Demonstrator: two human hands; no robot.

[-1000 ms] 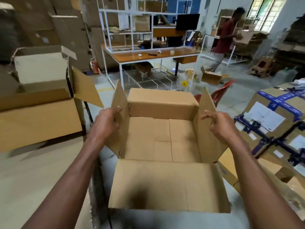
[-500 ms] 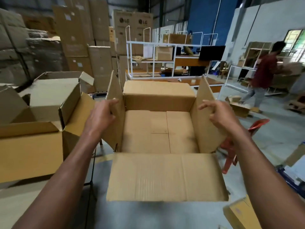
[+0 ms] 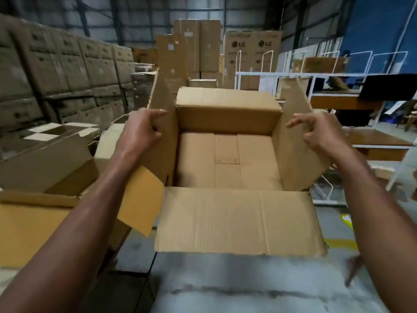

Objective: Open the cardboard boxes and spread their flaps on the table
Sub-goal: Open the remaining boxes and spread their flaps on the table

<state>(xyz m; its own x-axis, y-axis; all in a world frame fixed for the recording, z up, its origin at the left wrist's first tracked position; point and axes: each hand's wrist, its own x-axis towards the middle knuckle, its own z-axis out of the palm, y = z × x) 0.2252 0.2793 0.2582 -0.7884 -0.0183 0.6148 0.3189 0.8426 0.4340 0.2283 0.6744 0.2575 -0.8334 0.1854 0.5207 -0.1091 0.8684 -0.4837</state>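
Box (image 3: 228, 159) open, centre, above grey table (image 3: 248, 288). Left hand (image 3: 141, 129) grips upright left flap (image 3: 161, 123); right hand (image 3: 320, 132) grips upright right flap (image 3: 293, 132). Near flap (image 3: 237, 220) lies flat toward person.

A: Open cardboard box (image 3: 228, 159): plain tan-brown inside, paler creases across the near flap (image 3: 237, 220).
B: Noted. Left-hand box (image 3: 40, 218): stronger orange-tan, one yellowish flap.
A: Counter (image 3: 248, 288): grey, mottled with whitish smears.
B: Stacked cartons (image 3: 56, 71) at far left: dull grey-brown, dark blurred print. Tall cartons (image 3: 252, 55) behind: pale tan, dark round logo and lettering.
A: Rack frame (image 3: 316, 74): white tubing. Wall (image 3: 379, 23) at right: deep blue. Shelf board (image 3: 338, 102): orange-brown wood.
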